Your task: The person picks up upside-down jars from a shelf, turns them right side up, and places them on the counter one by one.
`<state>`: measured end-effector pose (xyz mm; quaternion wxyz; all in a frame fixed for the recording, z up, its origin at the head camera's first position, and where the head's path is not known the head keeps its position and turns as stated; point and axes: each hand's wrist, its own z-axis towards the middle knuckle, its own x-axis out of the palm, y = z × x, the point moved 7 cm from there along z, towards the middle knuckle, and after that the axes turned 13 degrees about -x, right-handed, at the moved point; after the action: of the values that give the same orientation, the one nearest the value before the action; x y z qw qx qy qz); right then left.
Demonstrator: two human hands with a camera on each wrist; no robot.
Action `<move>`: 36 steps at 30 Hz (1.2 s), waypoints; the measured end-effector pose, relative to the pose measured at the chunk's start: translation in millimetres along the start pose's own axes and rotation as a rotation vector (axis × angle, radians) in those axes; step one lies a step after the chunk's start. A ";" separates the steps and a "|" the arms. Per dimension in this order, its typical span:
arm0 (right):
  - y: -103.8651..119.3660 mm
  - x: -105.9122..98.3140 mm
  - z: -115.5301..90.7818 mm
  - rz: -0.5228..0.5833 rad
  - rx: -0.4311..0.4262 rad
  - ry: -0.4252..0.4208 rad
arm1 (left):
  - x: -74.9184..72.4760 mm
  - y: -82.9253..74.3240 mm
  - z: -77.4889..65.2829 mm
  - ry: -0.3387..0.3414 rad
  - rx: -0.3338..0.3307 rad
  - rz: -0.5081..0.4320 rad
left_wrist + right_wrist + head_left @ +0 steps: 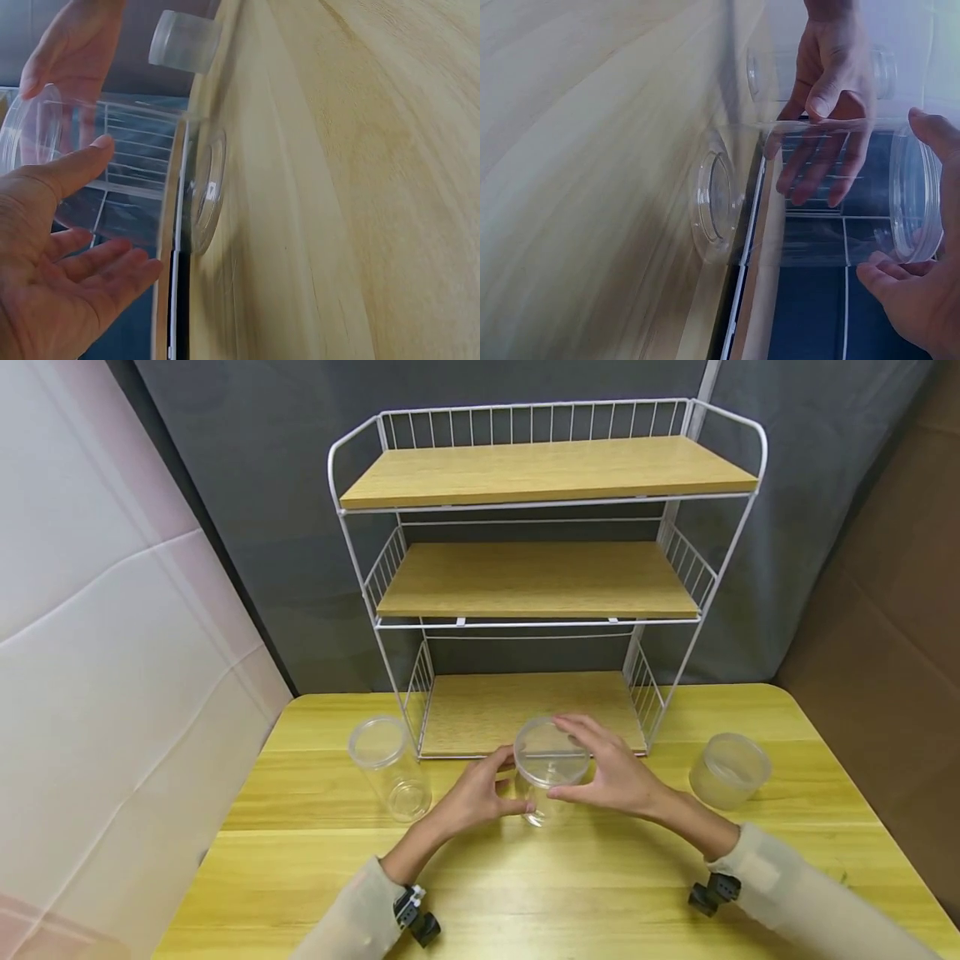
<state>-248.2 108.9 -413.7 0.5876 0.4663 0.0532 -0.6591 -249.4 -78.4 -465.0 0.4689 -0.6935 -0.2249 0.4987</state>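
A tall clear jar point(551, 802) with a round lid point(551, 752) stands roughly upright in front of the shelf rack. My right hand point(611, 772) grips the jar at its lid, thumb on one side and fingers on the other, as the right wrist view also shows. On the jar's left side is my left hand point(480, 793), its fingers loosely extended beside the wall in the left wrist view; whether they touch it I cannot tell. The jar's base point(716, 195) is down at the tabletop.
Behind stands a white wire rack with three wooden shelves point(536, 578). Another tall clear jar point(390, 772) is on the left of the wooden table point(525, 902). A short frosted jar point(729, 770) sits on the right. Fabric walls border the table.
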 end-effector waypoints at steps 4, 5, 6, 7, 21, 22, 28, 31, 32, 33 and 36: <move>-0.6 1.1 0.6 -0.023 0.030 0.040 | -2.1 -2.3 -1.6 -0.018 0.013 0.083; -0.1 1.0 0.7 -0.031 0.034 0.050 | -3.0 -3.3 -2.3 -0.024 0.014 0.110; 0.5 0.6 0.7 -0.038 0.038 0.061 | -4.2 -4.8 -3.3 -0.031 0.016 0.137; 0.9 -0.1 0.5 -0.041 0.044 0.071 | -5.5 -6.5 -3.8 -0.034 0.023 0.159; 3.1 -66.0 -28.4 -0.175 0.122 0.126 | -47.6 -69.2 -35.5 -0.174 0.071 0.360; 2.8 -72.8 -31.8 -0.193 0.137 0.130 | -53.2 -74.4 -39.4 -0.189 0.082 0.370; 3.9 -111.3 -45.5 -0.316 0.202 0.165 | -91.2 -100.4 -58.5 -0.281 0.167 0.483; 1.7 -127.0 -53.4 -0.360 0.243 0.194 | -110.2 -107.3 -66.6 -0.308 0.179 0.540; 0.1 -131.7 -56.8 -0.365 0.263 0.203 | -116.5 -108.3 -69.2 -0.314 0.177 0.552; -1.4 -136.3 -60.5 -0.372 0.282 0.210 | -122.7 -108.7 -71.7 -0.317 0.169 0.561; -6.5 -149.9 -70.9 -0.394 0.324 0.224 | -141.7 -107.6 -79.9 -0.331 0.119 0.583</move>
<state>-233.3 263.3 -355.0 0.3564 0.6047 0.1013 -0.7050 -217.5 -173.6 -297.7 0.3037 -0.6096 -0.0607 0.7297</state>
